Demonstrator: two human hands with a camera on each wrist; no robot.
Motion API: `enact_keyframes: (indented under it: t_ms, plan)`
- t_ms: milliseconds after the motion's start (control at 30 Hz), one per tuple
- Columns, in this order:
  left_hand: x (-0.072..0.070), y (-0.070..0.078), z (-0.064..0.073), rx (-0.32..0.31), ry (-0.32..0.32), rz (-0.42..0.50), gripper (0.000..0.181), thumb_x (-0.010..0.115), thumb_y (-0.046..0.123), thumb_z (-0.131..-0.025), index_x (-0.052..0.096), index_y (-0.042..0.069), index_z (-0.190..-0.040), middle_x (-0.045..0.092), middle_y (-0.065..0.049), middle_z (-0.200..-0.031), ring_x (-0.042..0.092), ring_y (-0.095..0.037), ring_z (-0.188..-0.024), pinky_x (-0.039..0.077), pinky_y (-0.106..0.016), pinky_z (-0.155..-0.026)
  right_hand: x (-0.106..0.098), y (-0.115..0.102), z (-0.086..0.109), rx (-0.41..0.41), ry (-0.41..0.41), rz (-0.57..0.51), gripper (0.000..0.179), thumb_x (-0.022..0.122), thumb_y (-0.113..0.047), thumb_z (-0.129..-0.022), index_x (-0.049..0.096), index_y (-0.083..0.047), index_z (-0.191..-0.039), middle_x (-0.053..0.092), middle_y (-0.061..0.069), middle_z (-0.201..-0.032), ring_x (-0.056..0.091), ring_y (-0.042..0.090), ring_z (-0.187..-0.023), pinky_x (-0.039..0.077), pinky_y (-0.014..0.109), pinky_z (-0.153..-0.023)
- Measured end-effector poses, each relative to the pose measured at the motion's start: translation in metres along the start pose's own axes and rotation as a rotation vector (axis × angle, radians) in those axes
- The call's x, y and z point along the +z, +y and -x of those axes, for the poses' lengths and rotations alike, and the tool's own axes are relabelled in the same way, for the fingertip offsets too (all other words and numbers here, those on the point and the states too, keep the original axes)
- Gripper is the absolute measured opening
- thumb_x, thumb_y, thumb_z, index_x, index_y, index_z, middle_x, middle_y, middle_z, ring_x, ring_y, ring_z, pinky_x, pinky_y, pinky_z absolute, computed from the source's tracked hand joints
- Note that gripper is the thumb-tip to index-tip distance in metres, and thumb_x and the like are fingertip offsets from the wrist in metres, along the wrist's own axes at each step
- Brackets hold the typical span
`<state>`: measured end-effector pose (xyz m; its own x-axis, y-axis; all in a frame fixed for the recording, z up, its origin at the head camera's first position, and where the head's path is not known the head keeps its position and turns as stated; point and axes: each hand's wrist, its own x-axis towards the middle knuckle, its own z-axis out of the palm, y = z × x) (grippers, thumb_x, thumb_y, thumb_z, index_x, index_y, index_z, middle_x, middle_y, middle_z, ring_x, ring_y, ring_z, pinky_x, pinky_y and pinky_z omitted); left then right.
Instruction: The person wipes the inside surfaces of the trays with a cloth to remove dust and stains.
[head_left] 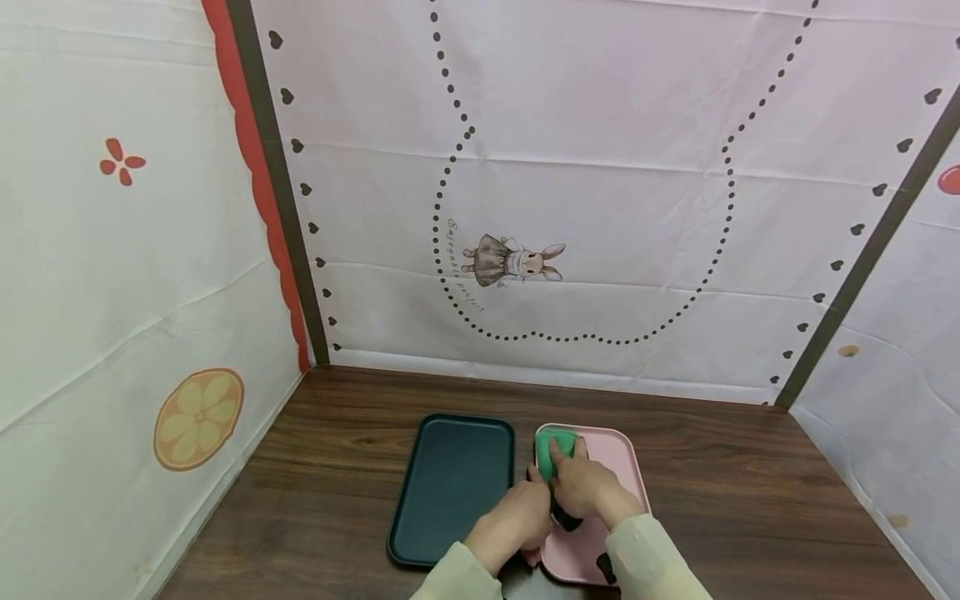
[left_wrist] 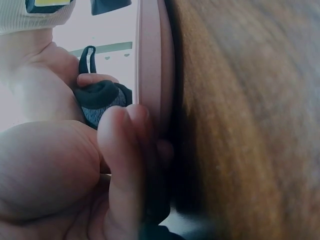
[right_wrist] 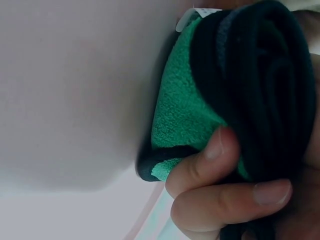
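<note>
While cloth point(right_wrist: 175, 107) is gripped by right hand point(head_left: 587, 487) over pink tray point(head_left: 612, 454), folding seems in hand; left hand point(head_left: 519, 512) poorly seen, grip cannot be told. Firm tucking probably called for next.

The right hand point(head_left: 585, 485) bends over the pink tray point(head_left: 611, 454), fingers point(right_wrist: 225, 202) curled in a grip. The left hand point(head_left: 521, 512) sits at its left edge; both forearms point(head_left: 651, 557) reach in from its near side.
</note>
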<state>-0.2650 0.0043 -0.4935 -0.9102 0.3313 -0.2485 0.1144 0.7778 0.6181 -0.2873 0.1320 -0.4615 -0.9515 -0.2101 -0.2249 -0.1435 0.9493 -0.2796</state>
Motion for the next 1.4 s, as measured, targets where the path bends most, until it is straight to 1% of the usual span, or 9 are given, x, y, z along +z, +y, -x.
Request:
enact_keyframes:
  t_ms: [167,400,500,800,1067,1167,1267,1367,1400]
  plan:
    - [0.0,-0.001,0.0,0.003,0.008,-0.014,0.072,0.06,0.005,-0.099,0.022,-0.019,-0.155,0.06,-0.008,-0.05,0.054,-0.011,-0.032,0.047,-0.027,-0.037,0.002,0.0,0.005,0.004,-0.002,-0.01,0.064,0.06,-0.021,-0.103,0.036,-0.009,-0.162,0.023,0.04,-0.159,0.063,0.032,-0.073,0.052,0.046,-0.063]
    - [0.0,0.0,0.002,0.03,0.032,-0.013,0.073,0.061,0.002,-0.097,0.022,-0.022,-0.154,0.057,-0.004,-0.043,0.054,-0.011,-0.031,0.047,-0.026,-0.036,0.005,0.001,0.011,0.013,-0.001,-0.003,0.064,0.06,-0.021,-0.103,0.037,-0.011,-0.162,0.024,0.039,-0.16,0.062,0.03,-0.07,0.052,0.045,-0.06]
    - [-0.001,-0.001,0.002,0.035,0.035,-0.022,0.074,0.062,0.002,-0.096,0.023,-0.022,-0.154,0.058,-0.005,-0.046,0.056,-0.012,-0.032,0.048,-0.026,-0.037,0.007,0.0,0.013,0.015,-0.003,-0.007,0.064,0.059,-0.02,-0.102,0.036,-0.011,-0.162,0.024,0.038,-0.161,0.061,0.029,-0.069,0.051,0.044,-0.06]
    - [-0.001,0.0,0.001,0.001,0.003,0.039,0.076,0.06,0.0,-0.096,0.019,-0.017,-0.157,0.062,-0.011,-0.056,0.055,-0.012,-0.032,0.048,-0.028,-0.036,0.011,-0.002,0.022,0.007,0.027,0.018,0.065,0.06,-0.018,-0.102,0.036,-0.009,-0.162,0.031,0.039,-0.155,0.058,0.026,-0.06,0.051,0.044,-0.054]
    - [-0.002,0.0,0.0,-0.007,-0.002,0.037,0.073,0.059,0.001,-0.097,0.021,-0.017,-0.157,0.061,-0.014,-0.061,0.055,-0.013,-0.033,0.048,-0.028,-0.036,0.018,-0.004,0.028,0.002,0.059,0.03,0.065,0.059,-0.02,-0.102,0.036,-0.007,-0.161,0.031,0.041,-0.155,0.062,0.031,-0.064,0.054,0.051,-0.058]
    - [-0.002,0.0,-0.002,-0.011,-0.004,0.016,0.072,0.059,0.001,-0.098,0.022,-0.017,-0.156,0.066,-0.022,-0.072,0.056,-0.014,-0.033,0.048,-0.029,-0.037,0.02,-0.004,0.029,0.001,0.068,0.035,0.065,0.059,-0.02,-0.102,0.036,-0.007,-0.161,0.032,0.04,-0.154,0.063,0.032,-0.064,0.054,0.051,-0.058]
    - [-0.002,0.001,-0.004,-0.023,-0.005,0.001,0.072,0.06,0.003,-0.098,0.023,-0.017,-0.156,0.068,-0.033,-0.095,0.058,-0.015,-0.035,0.05,-0.03,-0.039,0.022,-0.005,0.031,0.008,0.071,0.036,0.065,0.058,-0.02,-0.103,0.035,-0.008,-0.162,0.031,0.04,-0.155,0.061,0.03,-0.062,0.053,0.05,-0.056]
    - [-0.002,0.001,-0.005,-0.029,-0.007,-0.008,0.071,0.061,0.004,-0.099,0.024,-0.017,-0.156,0.067,-0.037,-0.103,0.059,-0.017,-0.036,0.051,-0.03,-0.041,0.023,-0.006,0.032,0.021,0.068,0.038,0.066,0.058,-0.02,-0.103,0.033,-0.009,-0.163,0.029,0.04,-0.158,0.059,0.028,-0.058,0.052,0.048,-0.053]
    - [-0.002,0.001,-0.005,-0.028,-0.006,-0.009,0.071,0.061,0.004,-0.099,0.024,-0.017,-0.156,0.067,-0.036,-0.101,0.059,-0.017,-0.036,0.051,-0.031,-0.041,0.024,-0.006,0.033,0.025,0.068,0.037,0.066,0.058,-0.019,-0.103,0.033,-0.009,-0.163,0.028,0.04,-0.159,0.059,0.027,-0.057,0.052,0.047,-0.053]
